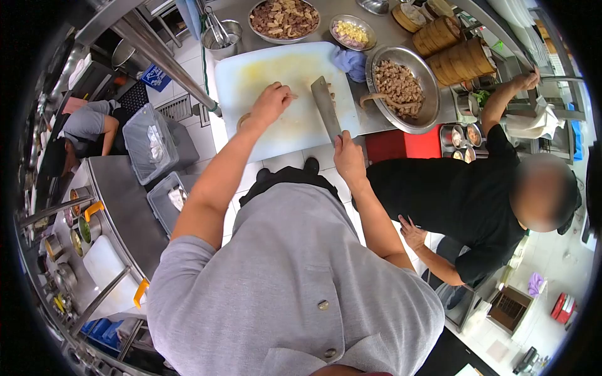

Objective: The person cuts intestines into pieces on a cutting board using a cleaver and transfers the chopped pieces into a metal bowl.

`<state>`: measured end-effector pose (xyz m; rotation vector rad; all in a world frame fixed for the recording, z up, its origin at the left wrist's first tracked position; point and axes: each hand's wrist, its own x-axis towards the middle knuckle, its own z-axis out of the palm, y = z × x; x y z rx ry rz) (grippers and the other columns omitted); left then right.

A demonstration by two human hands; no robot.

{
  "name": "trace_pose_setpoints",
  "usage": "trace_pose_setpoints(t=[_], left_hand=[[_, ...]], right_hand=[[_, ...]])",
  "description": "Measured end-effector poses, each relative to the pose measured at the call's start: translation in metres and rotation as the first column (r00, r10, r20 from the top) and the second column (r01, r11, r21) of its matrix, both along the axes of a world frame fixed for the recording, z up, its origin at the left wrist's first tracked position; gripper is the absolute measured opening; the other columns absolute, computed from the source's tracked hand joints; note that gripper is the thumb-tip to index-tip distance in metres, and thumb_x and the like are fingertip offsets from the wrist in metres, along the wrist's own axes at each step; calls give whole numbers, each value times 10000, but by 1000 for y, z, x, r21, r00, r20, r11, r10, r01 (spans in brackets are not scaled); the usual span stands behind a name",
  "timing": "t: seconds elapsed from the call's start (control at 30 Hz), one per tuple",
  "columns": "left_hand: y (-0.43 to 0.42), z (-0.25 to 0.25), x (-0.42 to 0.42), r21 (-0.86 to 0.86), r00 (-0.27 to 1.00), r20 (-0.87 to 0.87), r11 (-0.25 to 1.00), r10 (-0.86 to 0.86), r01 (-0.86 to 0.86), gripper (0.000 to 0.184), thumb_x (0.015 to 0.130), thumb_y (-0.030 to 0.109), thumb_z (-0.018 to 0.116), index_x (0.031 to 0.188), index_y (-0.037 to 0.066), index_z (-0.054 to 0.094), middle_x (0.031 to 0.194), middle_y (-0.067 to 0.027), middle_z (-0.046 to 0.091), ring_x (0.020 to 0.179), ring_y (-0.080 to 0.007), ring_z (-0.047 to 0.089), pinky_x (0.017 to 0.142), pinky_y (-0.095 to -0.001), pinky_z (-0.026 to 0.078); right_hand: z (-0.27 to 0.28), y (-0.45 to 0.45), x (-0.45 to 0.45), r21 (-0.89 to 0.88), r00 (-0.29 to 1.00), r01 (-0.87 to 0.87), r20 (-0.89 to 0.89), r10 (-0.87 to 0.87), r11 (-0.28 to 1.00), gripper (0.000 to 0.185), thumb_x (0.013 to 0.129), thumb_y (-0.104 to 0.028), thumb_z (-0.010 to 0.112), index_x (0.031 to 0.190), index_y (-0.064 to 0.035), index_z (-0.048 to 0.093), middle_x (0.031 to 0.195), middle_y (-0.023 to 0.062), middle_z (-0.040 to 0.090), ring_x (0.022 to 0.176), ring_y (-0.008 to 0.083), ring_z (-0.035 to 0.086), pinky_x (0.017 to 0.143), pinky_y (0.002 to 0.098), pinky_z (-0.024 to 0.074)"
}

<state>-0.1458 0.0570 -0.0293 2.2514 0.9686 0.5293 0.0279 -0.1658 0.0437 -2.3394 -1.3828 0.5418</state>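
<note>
My right hand is closed round the handle of a cleaver, whose broad blade slants over the right part of the white cutting board. Small brown bits show beside the blade's far edge. Over the middle of the board, my left hand has its fingers pinched together; whatever may be between them is too small to make out. A tan curved piece lies by my left wrist, partly hidden. To the right, a large metal bowl holds chopped brown meat, with a tan curved strip over its rim.
Behind the board stand a metal pot with a whisk, a bowl of brown pieces and a bowl of yellow bits. A blue cloth touches the board. Bamboo steamers stand right. A co-worker in black is close by.
</note>
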Motion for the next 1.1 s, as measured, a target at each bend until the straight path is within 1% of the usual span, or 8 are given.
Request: trace_pose_setpoints(t=[0.07, 0.23, 0.43, 0.53, 0.63, 0.83, 0.93, 1.1], left_hand=[[-19, -4, 15, -73, 995, 39, 993, 96, -93, 105, 910, 154, 697, 960, 65, 675, 1003, -119, 636, 953, -365, 642, 819, -470, 543], [-46, 0, 12, 130, 964, 48, 956, 260, -264, 268, 893, 221, 731, 1129, 100, 703, 1102, -106, 658, 1048, -351, 621, 944, -461, 509], [-53, -1, -28, 120, 988, -41, 982, 152, -146, 318, 879, 233, 746, 1175, 122, 706, 1142, -84, 652, 1084, -337, 606, 981, -463, 489], [-58, -1, -35, 180, 986, -28, 971, 163, -156, 298, 875, 216, 755, 1152, 114, 720, 1133, -73, 670, 1074, -333, 609, 967, -465, 494], [-59, 3, -42, 158, 981, -42, 971, 187, -178, 246, 879, 182, 743, 1117, 121, 727, 1114, -58, 668, 1068, -325, 602, 951, -460, 484], [-55, 0, -55, 206, 982, -5, 961, 190, -184, 223, 884, 152, 729, 1105, 126, 731, 1095, -49, 668, 1068, -316, 598, 948, -455, 468], [-54, -1, -57, 215, 979, 11, 956, 204, -201, 218, 886, 150, 725, 1103, 125, 730, 1094, -51, 668, 1067, -316, 598, 945, -455, 468], [-57, 4, -70, 203, 977, -10, 957, 212, -205, 240, 879, 150, 732, 1117, 123, 726, 1118, -54, 670, 1068, -318, 598, 947, -455, 470]], right_hand=[[3, -4, -4, -25, 999, 25, 24, -25, 999, 241, 1068, -251, 510, 1109, -14, 520, 832, 342, 679, 834, 559, 655, 736, 635, 513], [11, 2, -9, -78, 996, -37, 77, 43, 996, 215, 1077, -228, 493, 1054, -15, 497, 780, 309, 676, 782, 538, 659, 705, 639, 510], [22, 4, -25, 152, 997, -75, 37, 70, 985, 221, 1090, -264, 473, 1120, -47, 503, 799, 323, 677, 803, 552, 653, 707, 650, 506], [9, 10, -26, -76, 985, -96, 134, 106, 992, 211, 1084, -247, 487, 1107, -37, 499, 801, 311, 681, 795, 543, 656, 696, 643, 507], [1, 17, -16, -128, 991, -88, 92, 100, 988, 210, 1084, -247, 489, 1083, -37, 490, 805, 308, 683, 797, 541, 657, 694, 647, 502], [30, 12, -24, -56, 991, -98, 89, 103, 994, 209, 1092, -270, 451, 1121, -64, 476, 823, 291, 701, 842, 535, 675, 733, 646, 513], [15, 13, -30, -208, 981, -127, 117, 154, 970, 208, 1090, -259, 457, 1106, -53, 477, 813, 287, 699, 840, 527, 678, 736, 640, 514], [19, 14, -29, -153, 984, -108, 125, 128, 982, 216, 1090, -262, 461, 1104, -47, 471, 813, 282, 699, 831, 524, 681, 742, 632, 519]])
